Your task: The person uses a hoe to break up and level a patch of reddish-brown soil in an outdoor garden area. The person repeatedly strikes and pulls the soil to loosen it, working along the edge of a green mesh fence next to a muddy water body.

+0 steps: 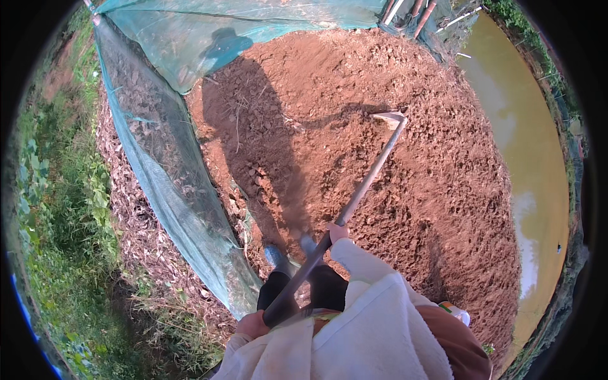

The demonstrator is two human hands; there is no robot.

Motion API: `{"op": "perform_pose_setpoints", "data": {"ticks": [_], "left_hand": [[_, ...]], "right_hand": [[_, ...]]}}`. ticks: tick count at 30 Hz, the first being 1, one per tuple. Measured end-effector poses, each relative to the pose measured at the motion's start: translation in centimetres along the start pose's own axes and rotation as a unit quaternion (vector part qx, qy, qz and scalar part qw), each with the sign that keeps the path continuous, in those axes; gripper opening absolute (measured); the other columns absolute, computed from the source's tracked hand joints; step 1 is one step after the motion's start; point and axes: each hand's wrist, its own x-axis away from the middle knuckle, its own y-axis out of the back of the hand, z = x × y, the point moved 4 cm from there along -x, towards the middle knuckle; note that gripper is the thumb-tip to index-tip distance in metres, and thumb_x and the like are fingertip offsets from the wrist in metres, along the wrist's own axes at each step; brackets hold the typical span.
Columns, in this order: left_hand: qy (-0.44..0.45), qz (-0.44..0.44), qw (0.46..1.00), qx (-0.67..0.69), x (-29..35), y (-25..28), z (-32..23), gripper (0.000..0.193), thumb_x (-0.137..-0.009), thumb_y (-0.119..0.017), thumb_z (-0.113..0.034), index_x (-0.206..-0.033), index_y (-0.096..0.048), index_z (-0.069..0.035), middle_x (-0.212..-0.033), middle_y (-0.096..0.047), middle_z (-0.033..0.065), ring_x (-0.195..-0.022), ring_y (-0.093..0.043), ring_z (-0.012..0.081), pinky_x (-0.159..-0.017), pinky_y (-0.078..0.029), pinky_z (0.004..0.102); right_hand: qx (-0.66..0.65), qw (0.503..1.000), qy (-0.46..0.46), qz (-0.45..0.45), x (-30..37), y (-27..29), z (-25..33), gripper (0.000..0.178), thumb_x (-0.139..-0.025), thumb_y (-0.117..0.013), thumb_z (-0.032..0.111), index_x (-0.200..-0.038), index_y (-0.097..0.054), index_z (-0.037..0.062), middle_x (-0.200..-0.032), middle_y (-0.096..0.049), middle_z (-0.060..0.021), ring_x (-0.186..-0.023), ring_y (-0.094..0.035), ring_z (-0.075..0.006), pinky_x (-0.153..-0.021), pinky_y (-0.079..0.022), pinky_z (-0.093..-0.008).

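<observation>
A hoe (373,170) with a long wooden handle slants from my body up to the right. Its pale metal blade (391,118) is over the loose reddish-brown soil (405,183); whether it touches the ground I cannot tell. My right hand (337,232) is wrapped round the middle of the handle, its arm in a white fleece sleeve. Closer to my body, my left hand (253,324) grips the thick lower end of the handle. Below the handle my feet, in bluish shoes (275,256), stand on the soil.
A green mesh net fence (171,183) runs along the left and across the far side (285,16). Poles (425,19) stand at the far right. Murky pond water (525,145) borders the right. Weeds (63,240) grow beyond the left net. A white container (456,313) shows by my right side.
</observation>
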Motion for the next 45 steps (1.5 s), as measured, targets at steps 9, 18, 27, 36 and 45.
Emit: {"op": "perform_pose_setpoints", "data": {"ticks": [9,18,27,36,45], "left_hand": [[0.136,-0.021,0.987,-0.081,12.5,1.5,12.7,0.029,-0.063,-0.063,-0.034,-0.083,-0.059,-0.013,-0.072,-0.061,0.0132,-0.07,-0.059,0.0331,-0.065,-0.046,0.0426],[0.182,-0.109,0.974,-0.074,15.9,-0.8,22.1,0.024,-0.062,-0.064,-0.03,-0.078,-0.06,-0.013,-0.069,-0.061,0.0111,-0.068,-0.06,0.0316,-0.062,-0.047,0.0422],[-0.022,-0.21,0.974,-0.083,-1.4,3.0,-0.7,0.02,-0.067,-0.063,-0.03,-0.075,-0.056,-0.013,-0.065,-0.06,0.0117,-0.064,-0.059,0.0323,-0.058,-0.046,0.0426],[0.002,-0.005,0.991,-0.135,-1.0,2.7,-4.5,0.039,-0.069,-0.064,-0.03,-0.093,-0.045,-0.006,-0.076,-0.06,0.0176,-0.075,-0.059,0.0349,-0.064,-0.046,0.0453],[0.009,-0.069,0.974,-0.216,6.4,5.3,14.0,0.028,-0.066,-0.063,-0.032,-0.082,-0.053,-0.012,-0.066,-0.059,0.0097,-0.063,-0.059,0.0295,-0.058,-0.045,0.0388]], "right_hand": [[-0.199,0.968,-0.143,0.059,5.1,-0.9,-0.3,0.015,-0.075,-0.06,0.011,-0.078,-0.048,0.0025,-0.056,-0.048,-0.0084,-0.046,-0.049,-0.0218,-0.043,-0.044,-0.0364],[-0.219,0.94,-0.197,0.173,17.8,-5.4,-3.4,0.012,-0.069,-0.059,-0.002,-0.075,-0.048,-0.0009,-0.064,-0.049,-0.0125,-0.056,-0.053,-0.0263,-0.054,-0.046,-0.0392],[-0.273,0.956,0.088,0.062,10.5,2.6,13.9,0.017,-0.075,-0.057,0.005,-0.083,-0.042,0.0035,-0.06,-0.047,-0.0076,-0.05,-0.049,-0.0191,-0.044,-0.044,-0.0326],[-0.18,0.983,-0.043,-0.024,2.3,2.6,5.3,0.018,-0.075,-0.06,0.014,-0.081,-0.046,0.0047,-0.057,-0.045,-0.0049,-0.044,-0.046,-0.0169,-0.041,-0.042,-0.0323],[-0.247,0.937,-0.225,0.105,18.7,-4.4,-5.4,0.012,-0.073,-0.057,0.004,-0.075,-0.046,-0.0003,-0.066,-0.048,-0.0116,-0.058,-0.052,-0.0259,-0.054,-0.047,-0.0397]]}}
